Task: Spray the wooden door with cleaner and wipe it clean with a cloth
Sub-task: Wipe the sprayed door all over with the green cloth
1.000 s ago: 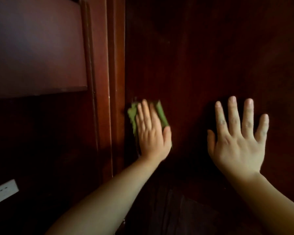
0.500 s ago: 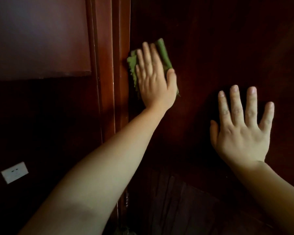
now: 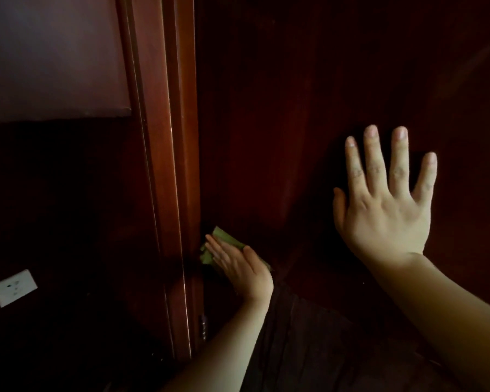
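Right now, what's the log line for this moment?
phase: wiping | left hand: flat on cloth, low on door by jamb | right hand: flat on door, fingers spread

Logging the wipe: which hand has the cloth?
The left hand, low by the frame, presses the green cloth; the right hand lies bare on the door.

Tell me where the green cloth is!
Low in the head view, the green cloth sits under the left hand, against the door beside its left frame.
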